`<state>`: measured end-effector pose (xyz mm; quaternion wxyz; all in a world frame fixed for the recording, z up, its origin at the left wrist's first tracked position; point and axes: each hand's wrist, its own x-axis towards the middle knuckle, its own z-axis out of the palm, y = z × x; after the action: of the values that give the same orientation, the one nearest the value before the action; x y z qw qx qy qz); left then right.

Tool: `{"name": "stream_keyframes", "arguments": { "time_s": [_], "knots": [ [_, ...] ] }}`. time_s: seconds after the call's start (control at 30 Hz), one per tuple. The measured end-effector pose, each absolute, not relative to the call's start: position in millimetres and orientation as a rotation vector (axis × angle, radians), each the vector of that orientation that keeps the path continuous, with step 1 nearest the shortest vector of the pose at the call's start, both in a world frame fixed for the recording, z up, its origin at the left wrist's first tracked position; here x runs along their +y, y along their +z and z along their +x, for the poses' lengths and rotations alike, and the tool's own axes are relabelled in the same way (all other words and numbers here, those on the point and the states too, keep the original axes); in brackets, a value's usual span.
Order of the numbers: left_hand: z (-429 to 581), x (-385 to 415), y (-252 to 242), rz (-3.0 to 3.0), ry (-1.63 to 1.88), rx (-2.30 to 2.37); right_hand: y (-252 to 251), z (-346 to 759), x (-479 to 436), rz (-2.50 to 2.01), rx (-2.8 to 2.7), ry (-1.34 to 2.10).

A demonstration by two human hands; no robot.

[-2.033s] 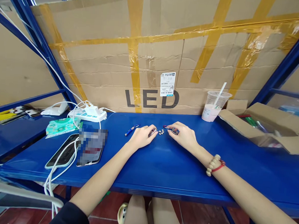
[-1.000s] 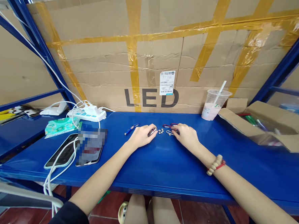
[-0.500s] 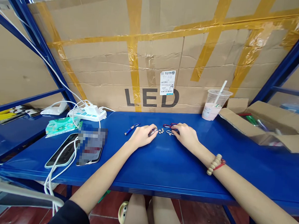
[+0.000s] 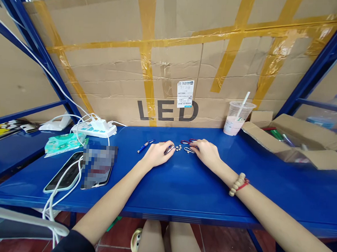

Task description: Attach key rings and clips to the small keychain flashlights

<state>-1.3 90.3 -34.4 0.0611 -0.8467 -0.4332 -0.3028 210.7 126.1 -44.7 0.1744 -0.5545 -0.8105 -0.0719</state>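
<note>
My left hand [image 4: 156, 154] rests on the blue shelf top [image 4: 182, 184] with its fingers curled round a small dark cylinder [image 4: 168, 149]. Just right of it lie several small round silver button cells [image 4: 178, 147]. My right hand [image 4: 206, 151] lies past them, fingers bent over a silver clip [image 4: 187, 150] and beside red and blue carabiner clips [image 4: 188, 141]. A small blue pen-shaped light [image 4: 145, 145] lies left of my left hand.
Two phones [image 4: 80, 169] on white cables, a tissue pack [image 4: 62, 143] and a power strip [image 4: 95, 128] lie at the left. A plastic cup with a straw [image 4: 237, 119] and an open cardboard box [image 4: 295, 143] stand at the right. A taped cardboard sheet [image 4: 172, 58] forms the back.
My right hand has set down the dark clip it held two seconds ago and now sits over the silver clip. My left hand has stayed put. The view drifted slightly.
</note>
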Motion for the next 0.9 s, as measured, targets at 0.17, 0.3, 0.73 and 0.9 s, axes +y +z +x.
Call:
{"name": "stream_keyframes", "arguments": {
  "time_s": [0.17,0.3,0.73,0.9],
  "knots": [
    [-1.6,90.9,-35.0,-2.559,-0.911,-1.323,-44.6,210.5,125.8,-1.584,-2.289,-0.173],
    [-1.3,91.1,-35.4,-2.559,-0.899,-1.336,-43.3,210.1,124.4,-1.587,-2.284,-0.147],
    [-1.6,91.1,-35.8,-2.546,-0.892,-1.332,-41.2,208.0,122.6,-1.583,-2.245,-0.063],
    [-2.5,91.8,-36.4,-2.543,-0.893,-1.331,-40.9,207.0,122.1,-1.573,-2.238,-0.063]
  ]
}}
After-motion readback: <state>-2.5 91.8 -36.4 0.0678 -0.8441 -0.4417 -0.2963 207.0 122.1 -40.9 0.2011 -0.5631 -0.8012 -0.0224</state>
